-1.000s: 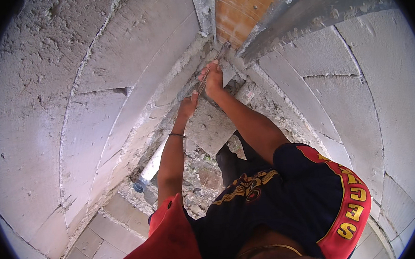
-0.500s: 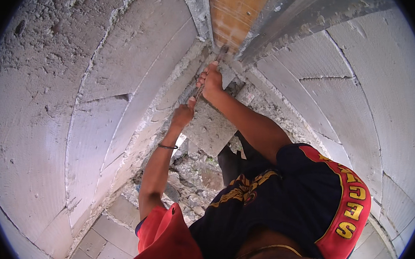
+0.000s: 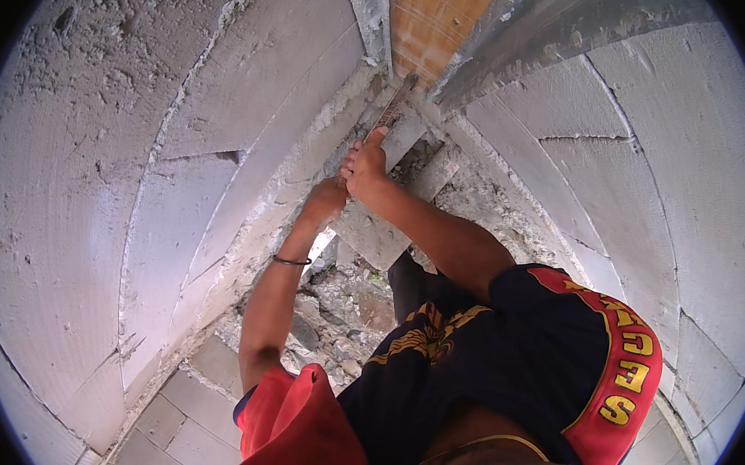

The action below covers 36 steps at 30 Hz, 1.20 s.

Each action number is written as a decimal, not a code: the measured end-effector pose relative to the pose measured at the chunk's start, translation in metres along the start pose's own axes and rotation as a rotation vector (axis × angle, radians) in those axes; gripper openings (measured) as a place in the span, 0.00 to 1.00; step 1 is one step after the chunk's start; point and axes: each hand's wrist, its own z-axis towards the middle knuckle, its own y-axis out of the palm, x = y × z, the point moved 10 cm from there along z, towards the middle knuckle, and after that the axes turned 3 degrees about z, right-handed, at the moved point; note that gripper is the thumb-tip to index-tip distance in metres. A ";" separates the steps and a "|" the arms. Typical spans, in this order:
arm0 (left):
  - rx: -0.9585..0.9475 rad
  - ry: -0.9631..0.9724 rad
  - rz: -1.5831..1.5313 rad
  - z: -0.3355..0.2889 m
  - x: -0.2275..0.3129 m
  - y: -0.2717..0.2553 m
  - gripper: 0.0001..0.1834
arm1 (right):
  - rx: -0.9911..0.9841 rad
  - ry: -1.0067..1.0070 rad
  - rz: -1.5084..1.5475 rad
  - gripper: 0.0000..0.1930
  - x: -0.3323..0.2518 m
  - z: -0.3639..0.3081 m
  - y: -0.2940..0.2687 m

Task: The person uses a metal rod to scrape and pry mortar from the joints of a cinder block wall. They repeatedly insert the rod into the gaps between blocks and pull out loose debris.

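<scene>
The person's right hand (image 3: 366,165) closes around a long, narrow bar (image 3: 395,108), brown and rough along its length, with the thumb laid along it; the left hand (image 3: 325,199) is curled in a fist just below, gripping the bar's lower end, which the fingers mostly hide. The bar slants up and away through the corner where two walls meet; its far end reaches the foot of an orange-brown board (image 3: 448,15), smooth and streaked with pale smears, though whether the two touch cannot be told. Beside the board runs a grey, dull-surfaced beam (image 3: 566,42), crusted with mortar along its lower edge; the left wall (image 3: 180,203) and the right wall (image 3: 597,165) are built of large pale blocks, finely scored, with raised, crumbly mortar in some joints; the upper left is coarser and pitted. Under the hands lies a flat, angular grey slab (image 3: 377,234); nearer the person, jagged rubble (image 3: 335,308) mixes stones and grit; rectangular grey blocks (image 3: 200,456) lie flat at lower left; a thin black band (image 3: 292,261) circles the left wrist.
</scene>
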 end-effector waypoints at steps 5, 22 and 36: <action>-0.353 -0.187 -0.489 -0.062 0.119 -0.107 0.21 | -0.092 0.017 0.118 0.25 -0.047 -0.066 0.066; -0.455 0.153 -1.726 0.210 0.121 0.065 0.27 | -0.453 0.414 0.300 0.23 -0.067 -0.099 0.039; -0.283 -0.108 -1.525 0.179 0.130 0.029 0.12 | -0.390 0.311 0.052 0.17 -0.076 -0.145 0.049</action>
